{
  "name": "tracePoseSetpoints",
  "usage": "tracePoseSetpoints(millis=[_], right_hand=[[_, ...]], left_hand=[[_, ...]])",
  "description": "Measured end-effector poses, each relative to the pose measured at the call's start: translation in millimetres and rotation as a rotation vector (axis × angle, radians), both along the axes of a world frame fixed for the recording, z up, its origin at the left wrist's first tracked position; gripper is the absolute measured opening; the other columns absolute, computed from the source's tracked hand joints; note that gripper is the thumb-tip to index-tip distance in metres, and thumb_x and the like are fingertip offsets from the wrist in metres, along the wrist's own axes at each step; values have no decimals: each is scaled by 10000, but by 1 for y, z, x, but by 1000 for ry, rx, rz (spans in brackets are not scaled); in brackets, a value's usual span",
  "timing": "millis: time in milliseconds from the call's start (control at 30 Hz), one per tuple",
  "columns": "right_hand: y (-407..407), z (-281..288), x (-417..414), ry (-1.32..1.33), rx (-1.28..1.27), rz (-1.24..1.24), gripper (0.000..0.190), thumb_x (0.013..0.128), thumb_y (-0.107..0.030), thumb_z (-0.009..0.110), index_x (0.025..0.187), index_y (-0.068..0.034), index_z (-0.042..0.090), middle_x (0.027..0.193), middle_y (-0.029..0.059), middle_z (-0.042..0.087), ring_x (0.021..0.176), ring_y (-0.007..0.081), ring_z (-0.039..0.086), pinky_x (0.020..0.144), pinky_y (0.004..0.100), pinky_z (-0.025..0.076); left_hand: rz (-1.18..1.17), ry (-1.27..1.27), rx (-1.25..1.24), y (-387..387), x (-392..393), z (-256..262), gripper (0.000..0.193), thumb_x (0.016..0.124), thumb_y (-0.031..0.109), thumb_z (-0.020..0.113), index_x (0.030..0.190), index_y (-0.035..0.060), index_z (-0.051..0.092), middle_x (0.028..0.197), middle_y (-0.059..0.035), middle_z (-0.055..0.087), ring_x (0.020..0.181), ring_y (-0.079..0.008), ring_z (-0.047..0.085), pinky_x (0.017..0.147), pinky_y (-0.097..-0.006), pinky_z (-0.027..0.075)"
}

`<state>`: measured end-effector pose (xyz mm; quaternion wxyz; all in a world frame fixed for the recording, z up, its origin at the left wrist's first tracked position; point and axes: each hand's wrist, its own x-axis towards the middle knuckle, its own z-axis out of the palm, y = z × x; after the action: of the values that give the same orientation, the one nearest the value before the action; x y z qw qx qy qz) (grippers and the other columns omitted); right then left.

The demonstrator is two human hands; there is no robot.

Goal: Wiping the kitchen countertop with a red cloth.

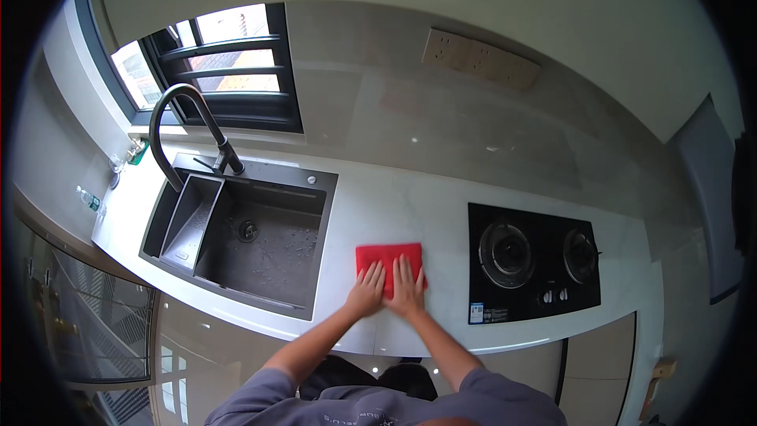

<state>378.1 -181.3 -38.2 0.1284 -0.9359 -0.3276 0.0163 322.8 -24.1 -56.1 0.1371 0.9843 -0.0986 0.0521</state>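
A red cloth (388,252), roughly square and apparently folded, lies flat on the white countertop (402,201) between the sink and the gas hob. My left hand (368,290) rests palm down on its left part, fingers pointing away from me. Beside it, my right hand (407,287) presses flat on the right part of the cloth, thumb towards the left hand. Neither hand's fingers are curled around the cloth. Whatever is under the palms is hidden.
To the left is a dark sink (329,219) with a metal basket insert (192,225) and a curved faucet (183,92). A black two-burner gas hob (535,260) lies right. A plastic bottle (90,200) stands far left. A socket strip (482,59) is on the wall.
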Motion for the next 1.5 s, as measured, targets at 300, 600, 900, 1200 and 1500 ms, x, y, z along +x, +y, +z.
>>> tracePoseSetpoints(millis=[300, 600, 900, 1200, 1500], right_hand=[[-9, -5, 73, -41, 74, -97, 997, 714, -504, 776, 1512, -94, 340, 1586, 164, 291, 1487, 286, 244, 1178, 608, 142], [-99, -29, -198, -45, 24, 39, 823, 745, -502, 738, 1441, -160, 465, 1518, 101, 404, 1416, 245, 360, 1129, 618, 198], [-49, 2, -36, 133, -7, -77, 806, 829, -479, 680, 1507, -160, 383, 1603, 90, 296, 1493, 253, 237, 1160, 626, 169], [-49, 3, -48, 70, 35, -33, 976, 687, -563, 774, 1504, -211, 373, 1599, 75, 278, 1497, 331, 179, 1070, 741, 217], [-111, 18, -181, 212, 10, 166, 971, 607, -362, 835, 1472, -203, 426, 1561, 97, 340, 1457, 328, 274, 1117, 609, 274]], left_hand=[[27, -44, 2, -17, 91, 6, 518, 748, 203, 676, 1204, -3, 545, 1319, -167, 524, 1259, -302, 489, 932, -443, 452], [-13, 55, -79, -84, -167, 14, 272, 762, 184, 606, 977, 17, 592, 950, -125, 580, 884, -281, 603, 619, -405, 537], [22, 31, 32, -40, -6, 24, 525, 647, 214, 776, 1107, 72, 565, 1086, -116, 566, 1020, -287, 592, 782, -399, 525], [102, -46, 24, -37, -32, 15, 409, 693, 202, 711, 1039, 61, 544, 1004, -93, 549, 941, -267, 568, 747, -365, 494], [16, 205, -158, -72, -182, 29, 418, 698, 231, 719, 1028, 38, 550, 1007, -128, 571, 953, -291, 590, 689, -399, 487]])
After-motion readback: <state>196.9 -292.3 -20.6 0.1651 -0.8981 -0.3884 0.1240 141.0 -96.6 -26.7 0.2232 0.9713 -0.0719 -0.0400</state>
